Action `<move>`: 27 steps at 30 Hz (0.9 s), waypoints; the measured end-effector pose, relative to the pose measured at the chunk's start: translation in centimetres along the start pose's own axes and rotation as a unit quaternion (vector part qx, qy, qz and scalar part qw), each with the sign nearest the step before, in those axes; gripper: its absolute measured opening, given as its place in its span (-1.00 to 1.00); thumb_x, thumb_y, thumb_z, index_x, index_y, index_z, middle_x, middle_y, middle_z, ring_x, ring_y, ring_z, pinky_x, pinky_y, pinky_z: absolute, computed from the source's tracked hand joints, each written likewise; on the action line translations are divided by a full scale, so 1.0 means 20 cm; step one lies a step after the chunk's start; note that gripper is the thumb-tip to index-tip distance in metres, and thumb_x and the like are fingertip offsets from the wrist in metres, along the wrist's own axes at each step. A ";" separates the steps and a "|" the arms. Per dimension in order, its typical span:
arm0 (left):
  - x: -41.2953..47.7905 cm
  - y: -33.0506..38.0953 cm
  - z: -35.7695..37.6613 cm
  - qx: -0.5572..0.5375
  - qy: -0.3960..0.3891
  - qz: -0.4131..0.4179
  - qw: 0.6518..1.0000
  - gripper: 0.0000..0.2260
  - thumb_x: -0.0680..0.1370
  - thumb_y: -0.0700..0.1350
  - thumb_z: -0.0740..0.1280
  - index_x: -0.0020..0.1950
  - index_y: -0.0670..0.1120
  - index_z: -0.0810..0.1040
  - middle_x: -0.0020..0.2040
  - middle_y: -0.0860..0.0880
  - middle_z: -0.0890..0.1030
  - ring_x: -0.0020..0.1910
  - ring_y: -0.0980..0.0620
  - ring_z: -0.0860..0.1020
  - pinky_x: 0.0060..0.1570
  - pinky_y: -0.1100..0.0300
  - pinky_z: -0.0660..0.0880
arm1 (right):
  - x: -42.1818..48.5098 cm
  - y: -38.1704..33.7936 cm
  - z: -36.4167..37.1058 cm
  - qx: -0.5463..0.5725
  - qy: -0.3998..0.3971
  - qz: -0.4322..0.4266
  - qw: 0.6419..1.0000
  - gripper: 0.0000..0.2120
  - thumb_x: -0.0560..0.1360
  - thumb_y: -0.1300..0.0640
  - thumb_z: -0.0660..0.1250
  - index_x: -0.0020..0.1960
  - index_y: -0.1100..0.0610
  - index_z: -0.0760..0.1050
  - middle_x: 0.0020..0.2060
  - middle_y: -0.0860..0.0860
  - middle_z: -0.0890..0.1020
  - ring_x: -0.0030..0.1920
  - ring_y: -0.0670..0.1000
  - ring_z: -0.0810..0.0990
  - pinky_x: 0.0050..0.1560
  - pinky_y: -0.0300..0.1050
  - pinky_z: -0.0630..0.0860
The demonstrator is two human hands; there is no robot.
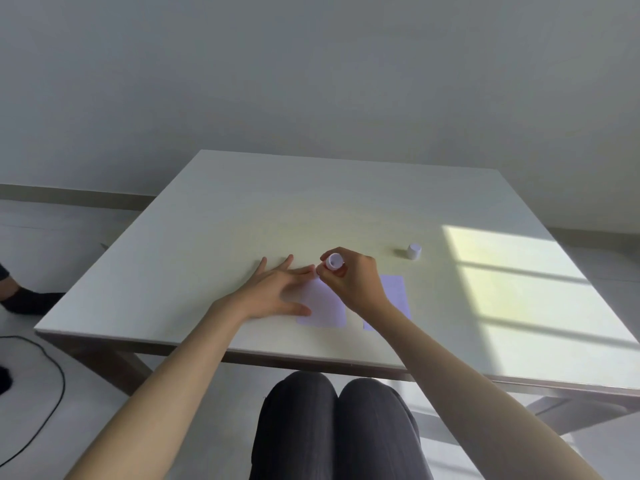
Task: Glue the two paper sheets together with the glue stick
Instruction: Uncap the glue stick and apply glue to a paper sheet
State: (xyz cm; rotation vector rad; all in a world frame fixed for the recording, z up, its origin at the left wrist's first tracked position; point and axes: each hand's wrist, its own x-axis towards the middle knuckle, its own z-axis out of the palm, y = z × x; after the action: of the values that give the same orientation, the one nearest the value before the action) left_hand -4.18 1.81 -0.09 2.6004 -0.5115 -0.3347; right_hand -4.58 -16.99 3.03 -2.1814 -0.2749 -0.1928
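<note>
Two pale lilac paper sheets lie side by side near the table's front edge. My left hand [277, 289] rests flat with spread fingers on the left sheet [325, 306]. My right hand [349, 282] grips a white glue stick [334, 261], held upside down with its lower end over the far corner of that sheet; whether it touches the paper is hidden. The right sheet [394, 292] is partly covered by my right wrist. The glue stick's white cap [414, 251] stands apart on the table, to the right and farther back.
The white table [242, 209] has a bright patch of sunlight on its right side. My knees show below its front edge. A black cable lies on the floor at the left, beside another person's dark shoe [27, 301].
</note>
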 end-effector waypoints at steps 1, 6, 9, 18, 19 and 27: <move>0.00 0.00 0.00 -0.001 0.001 -0.002 1.000 -0.28 0.36 0.27 0.35 0.46 0.28 0.14 0.53 0.21 0.14 0.54 0.13 -0.16 0.46 -0.12 -0.33 | -0.02 -0.01 0.00 -0.011 0.000 -0.014 1.000 -0.89 0.40 0.17 0.36 -0.13 0.22 0.59 -0.35 0.13 0.65 -0.28 0.12 0.58 -0.21 -0.08 0.50; 0.01 -0.01 0.01 -0.026 -0.006 0.005 1.000 -0.28 0.39 0.27 0.34 0.48 0.25 0.12 0.51 0.25 0.17 0.53 0.18 -0.18 0.44 -0.07 -0.38 | -0.14 -0.02 0.01 -0.002 -0.059 -0.057 0.997 -0.91 0.37 0.17 0.38 -0.24 0.20 0.55 -0.41 0.09 0.62 -0.37 0.03 0.53 -0.31 -0.16 0.45; 0.01 -0.01 0.01 -0.028 -0.011 -0.011 1.000 -0.24 0.36 0.27 0.36 0.48 0.25 0.10 0.53 0.16 0.16 0.53 0.16 -0.18 0.45 -0.12 -0.36 | -0.10 -0.02 -0.03 0.030 -0.084 -0.040 0.995 -0.92 0.40 0.20 0.37 -0.20 0.23 0.55 -0.34 0.15 0.69 -0.30 0.12 0.64 -0.18 -0.02 0.58; 0.01 -0.01 0.00 -0.016 -0.008 -0.019 1.000 -0.24 0.36 0.25 0.39 0.49 0.21 0.14 0.53 0.16 0.17 0.54 0.14 -0.16 0.44 -0.14 -0.34 | -0.07 0.01 -0.04 -0.001 -0.027 -0.042 0.999 -0.92 0.40 0.19 0.39 -0.16 0.20 0.58 -0.35 0.13 0.67 -0.29 0.11 0.61 -0.17 -0.01 0.56; 0.01 0.00 0.00 -0.018 -0.010 -0.017 1.000 -0.23 0.35 0.25 0.39 0.49 0.22 0.14 0.53 0.18 0.17 0.54 0.15 -0.16 0.44 -0.14 -0.35 | -0.10 0.01 -0.03 0.003 -0.047 -0.057 0.997 -0.93 0.39 0.17 0.39 -0.19 0.18 0.57 -0.38 0.10 0.65 -0.33 0.07 0.58 -0.20 -0.06 0.53; 0.01 -0.01 0.00 0.002 -0.010 -0.008 1.000 -0.26 0.38 0.23 0.38 0.49 0.19 0.15 0.53 0.19 0.16 0.55 0.09 -0.13 0.43 -0.18 -0.30 | 0.01 0.03 -0.10 0.040 -0.036 -0.010 0.999 -0.94 0.43 0.24 0.37 -0.13 0.23 0.57 -0.29 0.19 0.72 -0.24 0.17 0.69 -0.07 0.09 0.60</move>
State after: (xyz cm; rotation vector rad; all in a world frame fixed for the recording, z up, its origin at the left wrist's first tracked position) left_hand -3.92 1.94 -0.20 2.6092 -0.4986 -0.3648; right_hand -4.36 -18.95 3.85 -2.1088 -0.3385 -0.1131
